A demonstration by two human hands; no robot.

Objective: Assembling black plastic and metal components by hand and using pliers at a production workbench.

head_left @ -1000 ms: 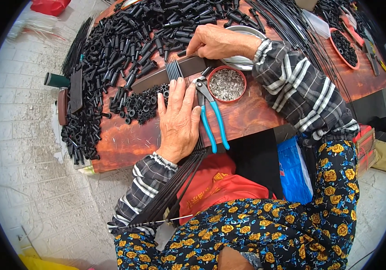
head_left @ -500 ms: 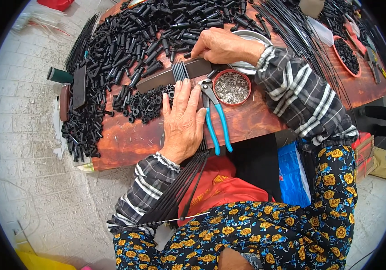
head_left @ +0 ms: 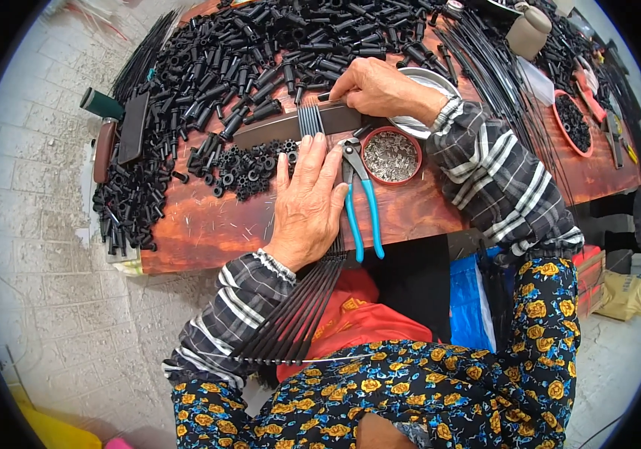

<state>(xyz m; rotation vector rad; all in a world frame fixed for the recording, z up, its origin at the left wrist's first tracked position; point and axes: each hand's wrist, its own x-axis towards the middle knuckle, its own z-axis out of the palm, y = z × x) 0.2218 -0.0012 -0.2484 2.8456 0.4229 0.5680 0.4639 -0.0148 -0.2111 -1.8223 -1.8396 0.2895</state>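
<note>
Slender black rods (head_left: 310,121) lie side by side — across a dark-brown rectangular bar (head_left: 341,120) — their lower lengths fanned apart.

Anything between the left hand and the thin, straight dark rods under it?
Nothing visible: the left hand lies over the thin, straight dark rods, though it hides their middle. The grey metal pliers with blue handles lie beside it, to the right, not between.

Bright, diffuse light covers the wooden table (head_left: 208,224), glinting softly on the black tubes (head_left: 288,75) along its far side and falling palely on the floor (head_left: 44,224) to its left. Lines bow farther out from the table, toward black, vignetted corners; detail there softens.
</note>
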